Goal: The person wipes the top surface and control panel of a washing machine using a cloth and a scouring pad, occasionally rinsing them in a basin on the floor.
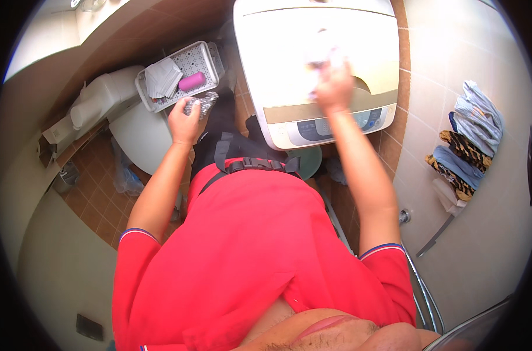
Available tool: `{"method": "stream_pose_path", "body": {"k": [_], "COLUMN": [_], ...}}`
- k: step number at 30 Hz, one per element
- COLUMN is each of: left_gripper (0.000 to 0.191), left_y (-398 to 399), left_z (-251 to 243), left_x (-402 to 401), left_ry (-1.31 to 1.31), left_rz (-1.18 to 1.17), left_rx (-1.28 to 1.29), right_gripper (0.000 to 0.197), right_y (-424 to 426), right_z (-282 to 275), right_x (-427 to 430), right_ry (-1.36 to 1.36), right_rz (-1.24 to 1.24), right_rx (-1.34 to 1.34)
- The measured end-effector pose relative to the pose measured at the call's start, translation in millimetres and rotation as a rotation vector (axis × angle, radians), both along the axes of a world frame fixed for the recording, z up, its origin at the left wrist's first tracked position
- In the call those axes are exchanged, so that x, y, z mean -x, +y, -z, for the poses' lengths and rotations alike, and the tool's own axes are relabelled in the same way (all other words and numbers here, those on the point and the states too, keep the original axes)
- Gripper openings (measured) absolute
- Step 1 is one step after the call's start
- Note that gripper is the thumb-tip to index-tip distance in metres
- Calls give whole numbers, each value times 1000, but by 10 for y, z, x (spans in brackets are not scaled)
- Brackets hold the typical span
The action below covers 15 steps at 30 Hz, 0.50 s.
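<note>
My left hand (182, 123) grips a silvery metal scouring pad (207, 104), held in the air beside the plastic basket. Over the white lid of a top-loading washing machine (288, 66) reaches my right hand (336, 90). It is blurred, with its fingers around a pale pinkish item (321, 72) that looks like a cloth, pressed to or just above the lid. Glare washes out the lid's middle. My right forearm crosses part of the control panel (310, 130) at the machine's near edge.
A white basket (211, 66) holding folded white cloths (163, 78) and a pink bottle (192, 81) stands near the toilet (141, 136). Clothes (472, 136) hang on the right wall. Below the machine's front sits a greenish basin (307, 161). A plastic bag (126, 175) lies left.
</note>
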State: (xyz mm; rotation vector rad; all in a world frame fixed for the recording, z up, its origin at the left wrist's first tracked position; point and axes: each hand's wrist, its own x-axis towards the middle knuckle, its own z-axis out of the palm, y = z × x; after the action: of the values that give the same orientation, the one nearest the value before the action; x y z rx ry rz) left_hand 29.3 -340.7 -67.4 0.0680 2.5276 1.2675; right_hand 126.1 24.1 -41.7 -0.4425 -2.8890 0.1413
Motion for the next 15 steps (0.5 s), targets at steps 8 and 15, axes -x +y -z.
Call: {"method": "stream_pose_path", "body": {"k": [8, 15], "left_gripper": [24, 21], "left_y": [-339, 187], "left_z": [82, -188], "left_x": [-75, 88], "left_ry": [-187, -138], "left_rz": [-72, 85], "left_rx": [147, -158], "right_gripper": [31, 31], "right_y": [107, -1218], "right_z": [111, -88], "right_x": [604, 395], "right_ry": [192, -14], "right_rz": [478, -96], "right_rx": [295, 180]}}
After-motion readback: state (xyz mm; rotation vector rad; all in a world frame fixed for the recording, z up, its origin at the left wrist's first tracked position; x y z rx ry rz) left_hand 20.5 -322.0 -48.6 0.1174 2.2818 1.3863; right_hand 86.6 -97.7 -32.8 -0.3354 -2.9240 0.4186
